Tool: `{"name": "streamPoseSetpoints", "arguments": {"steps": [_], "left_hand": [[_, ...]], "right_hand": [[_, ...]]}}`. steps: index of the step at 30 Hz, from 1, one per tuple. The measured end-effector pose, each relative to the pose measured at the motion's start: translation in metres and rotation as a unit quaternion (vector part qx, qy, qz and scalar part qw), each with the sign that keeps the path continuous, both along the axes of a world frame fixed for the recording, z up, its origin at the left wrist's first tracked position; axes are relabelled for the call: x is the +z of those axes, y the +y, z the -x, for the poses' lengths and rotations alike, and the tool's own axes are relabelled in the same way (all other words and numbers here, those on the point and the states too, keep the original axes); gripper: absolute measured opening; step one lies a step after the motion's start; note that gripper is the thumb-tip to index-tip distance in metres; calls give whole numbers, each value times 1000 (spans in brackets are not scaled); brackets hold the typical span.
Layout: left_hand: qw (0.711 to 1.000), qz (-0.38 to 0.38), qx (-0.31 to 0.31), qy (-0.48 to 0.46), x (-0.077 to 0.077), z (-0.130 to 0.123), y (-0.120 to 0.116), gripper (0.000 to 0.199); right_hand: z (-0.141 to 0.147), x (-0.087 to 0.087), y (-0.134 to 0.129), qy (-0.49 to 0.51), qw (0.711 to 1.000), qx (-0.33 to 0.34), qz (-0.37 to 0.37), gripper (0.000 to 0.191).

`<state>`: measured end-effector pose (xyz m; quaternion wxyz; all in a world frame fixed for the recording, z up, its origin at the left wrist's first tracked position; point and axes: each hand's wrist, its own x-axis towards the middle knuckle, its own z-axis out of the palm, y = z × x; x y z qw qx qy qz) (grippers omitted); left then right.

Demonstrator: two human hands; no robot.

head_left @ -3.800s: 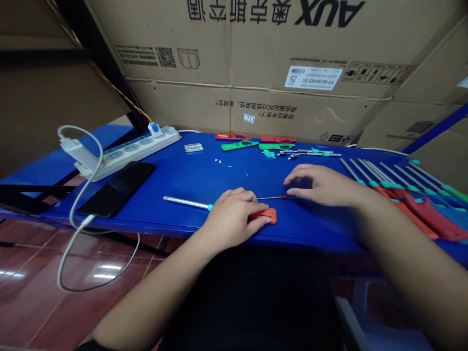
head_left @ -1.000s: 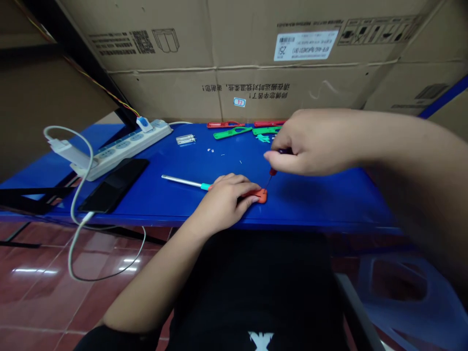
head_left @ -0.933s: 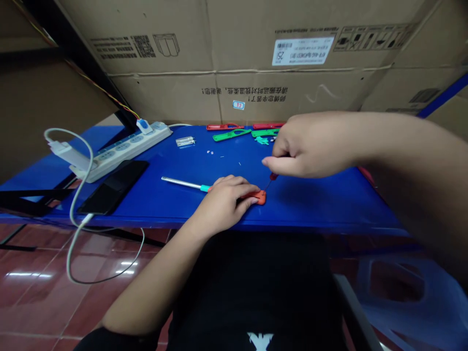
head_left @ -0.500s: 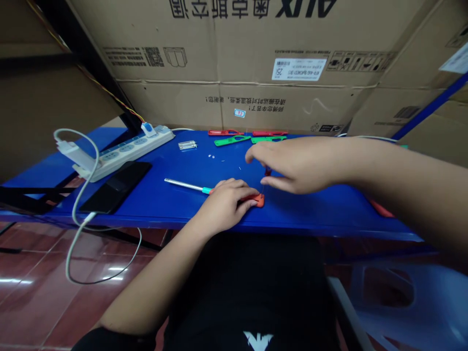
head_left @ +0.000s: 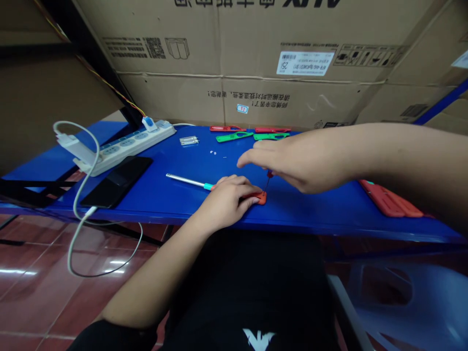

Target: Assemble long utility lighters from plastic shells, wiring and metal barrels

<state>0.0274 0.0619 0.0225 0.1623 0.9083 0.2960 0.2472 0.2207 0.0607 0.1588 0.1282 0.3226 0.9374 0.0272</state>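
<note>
On my feed, stacked cardboard cartons (head_left: 234,63) fill the view behind a blue table (head_left: 314,217). At the table's far left corner sits a white power strip (head_left: 127,148). Near the left end of the near edge lies a black smartphone (head_left: 116,174), wired to a white charging cable (head_left: 75,202). Flat red and green plastic strips (head_left: 234,137) line the far edge, with a small clear plastic pack (head_left: 188,140) left of them. Longer orange-red plastic pieces (head_left: 389,199) lie at the right end.

Near the middle of the near edge, the left hand (head_left: 226,201) curls its fingers (head_left: 237,187) down over a small orange-red plastic part (head_left: 260,197), pinning it to the table. A steel screwdriver with a teal collar (head_left: 186,181) lies just beside that hand. The right hand (head_left: 292,168) hovers above, partly closed, and appears to pinch a slim red-handled screwdriver (head_left: 269,174), whose thin shaft reaches down to the orange-red part.
</note>
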Motion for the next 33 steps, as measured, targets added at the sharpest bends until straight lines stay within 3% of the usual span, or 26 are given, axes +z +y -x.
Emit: {"name": "streamPoseSetpoints", "arguments": {"steps": [7,10,14,19,23,26,30,33], "left_hand": [[1000,0,0,-5,-1,0,0,23],[1000,-5,-1,-4,-1,0,0,23],[1000,-3,2,-2,0,0,0,23],[1000,-6,1,0,-1,0,1,24],[1000,-11,0,2,-2,0,1,22],[1000,-12,3,1,-2,0,0,23],[1000,-11,1,-1,-2,0,0,24],[1000,-10,2,1,-3,0,0,23]], "right_hand": [[11,-8,0,-79,993,-20,-87,24],[9,-6,-3,-73,992,-40,-91,33],[6,3,-4,-100,993,-63,-21,61],[9,2,3,-117,992,-31,-41,11],[11,0,5,-88,993,-37,-72,30],[13,4,4,-80,996,-43,-22,35],[14,6,5,-135,987,-68,-60,19],[12,3,7,-165,976,-91,-113,46]]}}
